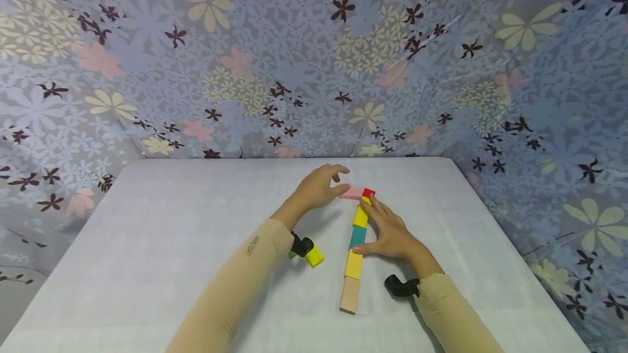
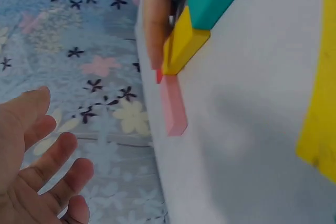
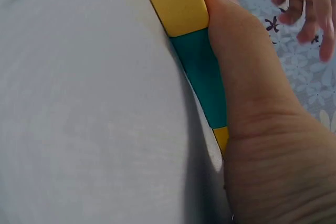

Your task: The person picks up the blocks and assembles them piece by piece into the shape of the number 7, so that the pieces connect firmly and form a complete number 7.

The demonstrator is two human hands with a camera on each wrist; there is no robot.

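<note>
A row of blocks lies end to end on the table: a plain wooden block, an orange-yellow block, a teal block and yellow ones. At its far end sit a red block and, pointing left, a pink block. My right hand rests along the row's right side; its thumb touches near the joint of orange-yellow and teal, its fingertips reaching the far end. Close to the pink block hovers my left hand, fingers loosely bent around nothing.
Beneath my left wrist lie a loose yellow block and a green block, mostly hidden by the wrist camera. The white table ends at a flower-patterned cloth behind and to the sides.
</note>
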